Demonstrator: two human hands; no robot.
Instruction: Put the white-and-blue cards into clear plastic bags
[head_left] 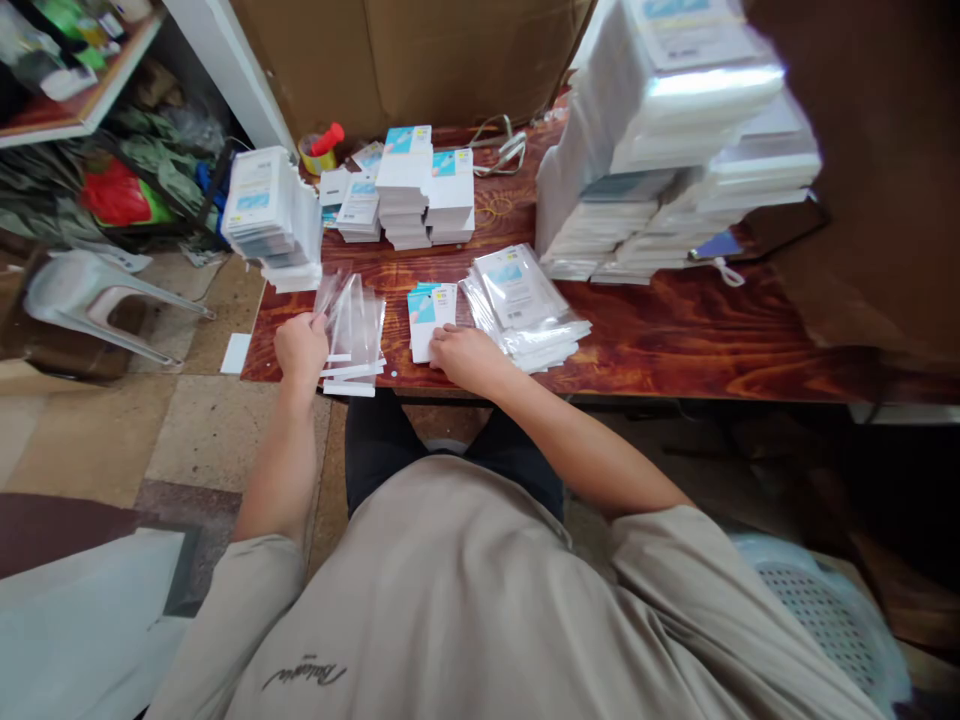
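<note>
At the left front of the table, my left hand (301, 345) is closed with its fingertips on the edge of a clear plastic bag (358, 325), one of several lying overlapped with white strips at their near ends. My right hand (466, 356) bends over a small pile of printed cards (421, 312), fingers closed on the lower end of a white card (445, 300) that sits askew on top. Just right of that hand lies a loose pile of bagged cards (517, 290), its clear wraps shining.
Tall stacks of bagged cards (622, 200) rise at the back right. Another bagged stack (262, 215) stands at the left edge. Card stacks (405, 185), a tape roll (317, 155) and a white cable (504, 145) are at the back. A plastic stool (82, 290) stands on the floor.
</note>
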